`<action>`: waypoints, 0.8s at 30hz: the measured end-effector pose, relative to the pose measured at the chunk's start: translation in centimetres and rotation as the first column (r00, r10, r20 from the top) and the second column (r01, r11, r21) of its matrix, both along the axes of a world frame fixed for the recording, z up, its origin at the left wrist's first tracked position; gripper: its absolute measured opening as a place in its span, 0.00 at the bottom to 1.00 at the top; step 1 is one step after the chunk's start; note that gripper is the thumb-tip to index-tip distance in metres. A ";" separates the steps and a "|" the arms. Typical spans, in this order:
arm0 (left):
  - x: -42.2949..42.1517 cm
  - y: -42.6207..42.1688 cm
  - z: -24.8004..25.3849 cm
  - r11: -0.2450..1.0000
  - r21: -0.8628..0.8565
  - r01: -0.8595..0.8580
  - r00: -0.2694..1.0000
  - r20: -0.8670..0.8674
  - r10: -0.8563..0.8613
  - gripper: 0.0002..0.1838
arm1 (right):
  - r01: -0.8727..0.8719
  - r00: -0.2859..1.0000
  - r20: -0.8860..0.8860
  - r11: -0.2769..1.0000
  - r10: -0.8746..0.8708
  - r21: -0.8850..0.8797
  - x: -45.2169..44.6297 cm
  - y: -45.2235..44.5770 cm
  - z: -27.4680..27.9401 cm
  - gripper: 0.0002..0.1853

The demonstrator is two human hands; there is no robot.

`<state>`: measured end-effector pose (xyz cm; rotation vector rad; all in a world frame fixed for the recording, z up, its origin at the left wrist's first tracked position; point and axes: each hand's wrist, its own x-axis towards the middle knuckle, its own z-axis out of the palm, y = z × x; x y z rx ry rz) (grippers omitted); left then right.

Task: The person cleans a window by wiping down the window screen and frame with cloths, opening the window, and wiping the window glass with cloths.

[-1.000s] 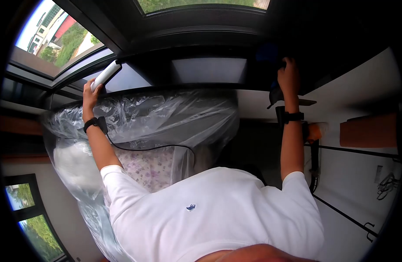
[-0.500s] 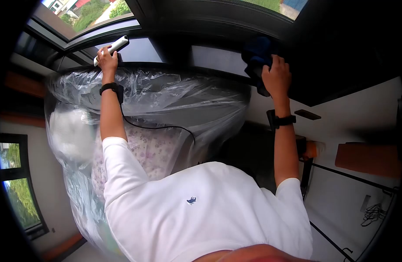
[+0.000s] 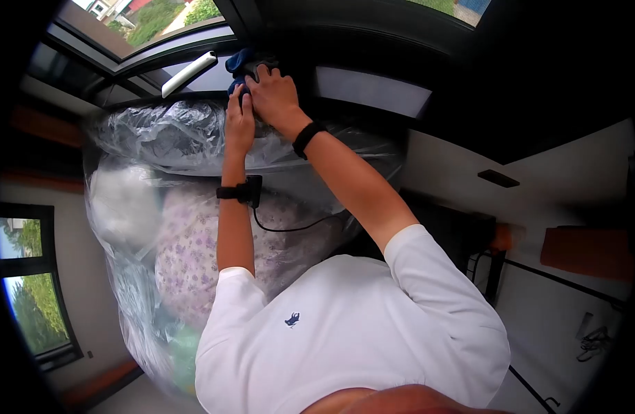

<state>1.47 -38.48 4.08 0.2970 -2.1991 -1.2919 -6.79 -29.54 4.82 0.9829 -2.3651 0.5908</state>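
A dark blue cloth (image 3: 239, 61) lies bunched on the dark window ledge, partly covered by my hands. My right hand (image 3: 275, 98) grips it from above, fingers curled over its folds. Close beside it, my left hand (image 3: 241, 124) has its fingertips closed on the cloth's lower edge. To the left, a slim white handheld device (image 3: 188, 74) with a dark end rests slantwise on the ledge, with no hand on it. Both wrists wear black straps, and a thin cable hangs from the left one.
Clear plastic sheeting (image 3: 141, 200) drapes over floral bedding (image 3: 197, 255) below the ledge. Window panes (image 3: 159, 24) rise above the ledge, and another window (image 3: 34, 290) is at the left. An orange-brown panel (image 3: 587, 252) and black rails lie to the right.
My left hand has let go of the white device, leaving it on the ledge, and moved right. My right hand has brought the blue cloth leftward, and both hands now meet at it.
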 end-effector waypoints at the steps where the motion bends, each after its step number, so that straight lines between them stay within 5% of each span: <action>1: -0.5 -1.3 -0.7 0.971 -0.232 -0.059 0.996 0.048 0.072 0.25 | 0.009 1.000 0.014 1.000 -0.009 0.015 0.0 1.1 0.8 0.16; 2: -0.9 -2.3 -1.5 0.886 -0.454 -0.098 0.986 0.076 0.148 0.26 | 0.012 1.000 0.021 1.000 -0.012 0.008 0.0 2.5 1.6 0.16; 4: -1.1 -2.2 -1.6 0.914 -0.402 -0.053 0.983 0.138 0.117 0.26 | 0.035 0.978 0.200 0.995 -0.052 0.089 -0.1 6.2 2.9 0.16; 7: -1.1 -1.5 -2.5 0.858 -0.505 -0.095 0.992 0.021 0.122 0.27 | 0.201 0.961 0.170 0.974 -0.217 0.104 -1.7 13.2 2.5 0.17; 9: -1.4 -1.0 -1.9 0.755 -0.635 -0.164 0.958 0.081 0.276 0.27 | 0.291 0.936 0.150 0.941 -0.317 0.171 -2.9 18.3 3.1 0.17; 12: -2.0 -1.8 0.8 0.772 -0.630 -0.080 0.939 0.213 0.271 0.24 | 0.399 0.892 0.110 0.879 -0.438 0.261 -3.0 25.5 3.9 0.17; 14: -3.3 -2.7 2.7 0.788 -0.608 -0.098 0.969 0.124 0.216 0.24 | 0.478 0.843 0.121 0.834 -0.523 0.277 -2.2 29.8 4.4 0.17; 20: -10.9 -6.1 14.0 0.992 -0.117 0.039 0.984 -0.171 -0.059 0.27 | 0.640 0.710 0.127 0.711 -0.692 0.292 -2.5 38.1 3.9 0.21; 22: -15.1 -7.8 17.6 0.951 -0.268 -0.155 0.922 -0.384 0.042 0.29 | 0.630 0.720 0.127 0.720 -0.682 0.292 -3.2 38.4 4.1 0.21; 24: -17.9 -8.0 21.3 0.979 -0.170 -0.108 0.855 -0.518 0.004 0.32 | 0.657 0.695 0.110 0.690 -0.711 0.304 -3.6 37.3 3.6 0.19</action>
